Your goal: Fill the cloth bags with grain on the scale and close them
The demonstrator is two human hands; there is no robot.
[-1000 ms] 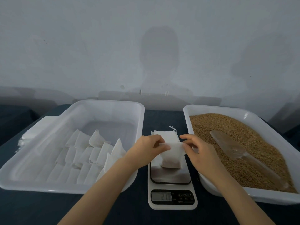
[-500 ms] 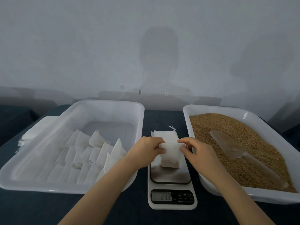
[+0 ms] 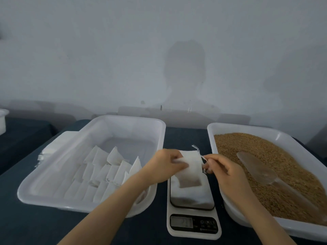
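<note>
A small white cloth bag [image 3: 192, 171] with grain in its lower part stands on the scale [image 3: 192, 209]. My left hand [image 3: 165, 164] pinches the bag's top left edge. My right hand [image 3: 221, 167] pinches the white drawstring [image 3: 204, 159] at the bag's top right corner. Behind the bag, an empty bag's string [image 3: 195, 147] shows on the table. The scale's display [image 3: 181, 222] is lit, its digits blurred.
A white tray [image 3: 99, 124] on the left holds several filled bags [image 3: 106, 172]. A white tray [image 3: 217, 129] on the right holds brown grain [image 3: 251, 147] and a clear plastic scoop [image 3: 258, 171]. A stack of flat bags [image 3: 53, 147] lies left of the left tray.
My right hand has shifted from the bag's top edge to its drawstring and drawn it out to the right. My left hand keeps its hold on the bag's top.
</note>
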